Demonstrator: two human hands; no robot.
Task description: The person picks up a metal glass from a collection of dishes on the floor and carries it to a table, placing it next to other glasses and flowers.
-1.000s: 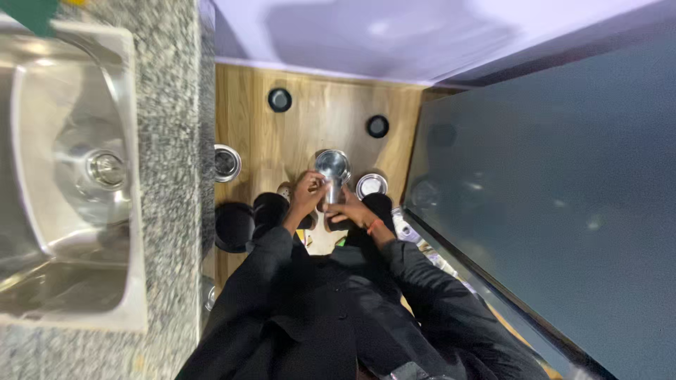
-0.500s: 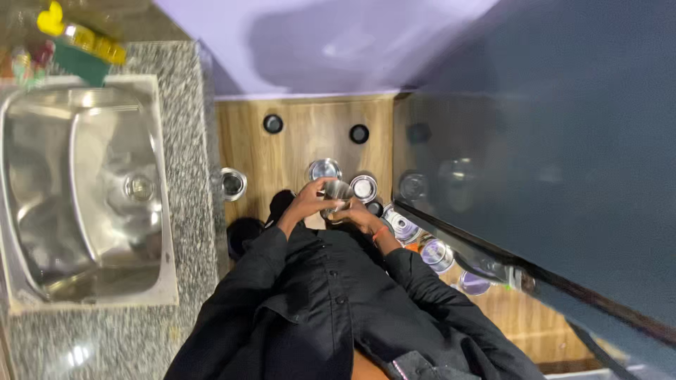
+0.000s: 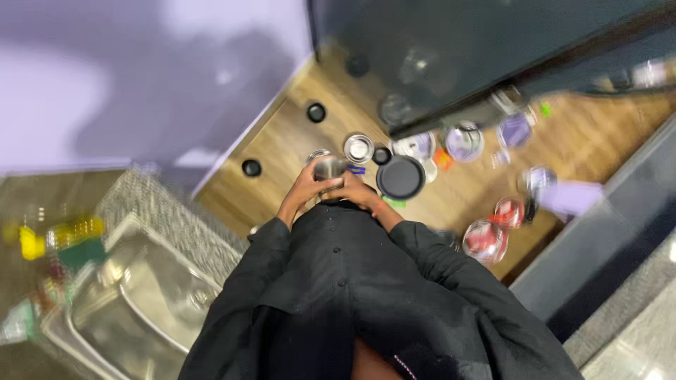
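Note:
I hold a small steel cup (image 3: 329, 168) in front of my chest with both hands. My left hand (image 3: 307, 184) wraps its left side and my right hand (image 3: 355, 190) grips it from the right and below. An orange band sits on my right wrist. My black sleeves and shirt fill the lower middle of the view. The picture is blurred by head motion.
On the wooden floor (image 3: 282, 151) beyond the cup lie a steel bowl (image 3: 358, 148), a black round pan (image 3: 401, 177), several lidded jars (image 3: 465, 141) and red-topped containers (image 3: 486, 238). A steel sink (image 3: 134, 302) in a granite counter is at the lower left. A dark cabinet front (image 3: 451, 42) rises at the top.
The view has swung sharply, so the sink has slid to the lower left and more floor items show at right. Both hands still hold the cup, a little closer to my chest.

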